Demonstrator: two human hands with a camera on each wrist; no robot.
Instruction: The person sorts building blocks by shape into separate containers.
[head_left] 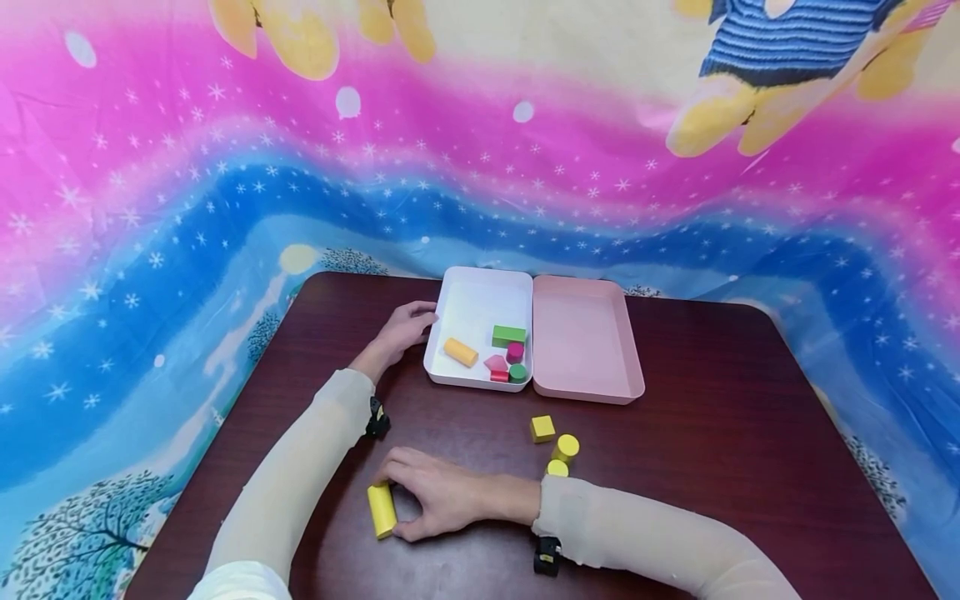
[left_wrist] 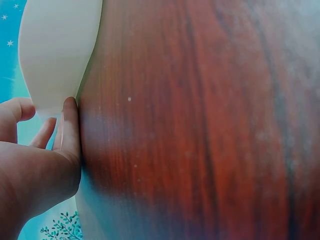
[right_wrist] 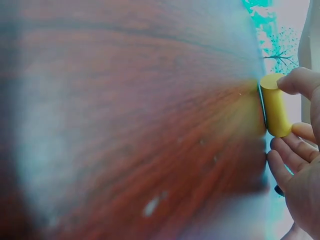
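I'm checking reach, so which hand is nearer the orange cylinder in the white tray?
Left. The left hand is at the left side of the white tray, the orange cylinder inside it; the right hand is farther, on the tray's near side, pinching a yellow cylinder.

- Tabletop (head_left: pixel 712 467): wood-look, streaked with dark grain, glossy enough to carry a yellow reflection
- Yellow cylinder (head_left: pixel 381 511): smooth, low sheen; wood or plastic, cannot tell
- White tray (head_left: pixel 480 296): smooth, plastic-looking
- Pink tray (head_left: pixel 581 329): smooth, plastic-looking, rather matt
- Sleeves (head_left: pixel 277 475): soft matt cloth
- Backdrop (head_left: pixel 150 208): printed cloth, lightly creased
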